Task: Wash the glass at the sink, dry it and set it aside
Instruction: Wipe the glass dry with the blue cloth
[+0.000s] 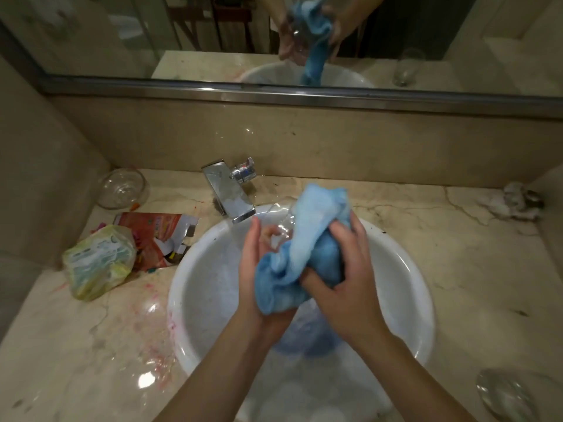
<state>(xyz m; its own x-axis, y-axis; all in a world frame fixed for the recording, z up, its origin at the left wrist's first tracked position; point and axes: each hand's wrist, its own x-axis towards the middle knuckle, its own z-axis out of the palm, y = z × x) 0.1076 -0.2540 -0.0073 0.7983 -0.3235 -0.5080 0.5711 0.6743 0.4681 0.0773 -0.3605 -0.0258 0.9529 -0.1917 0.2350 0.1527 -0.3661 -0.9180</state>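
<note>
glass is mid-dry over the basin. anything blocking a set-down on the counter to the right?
Nothing visible blocks it. The glass is in the left hand, with the right hand working the blue cloth over it. The counter right of the sink is bare marble; only another glass sits near the front edge.

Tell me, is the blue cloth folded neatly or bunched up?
Bunched up: the blue cloth is crumpled around the glass between both hands.

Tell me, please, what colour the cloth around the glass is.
Light blue. The cloth shows best in the head view, bunched over the sink.
</note>
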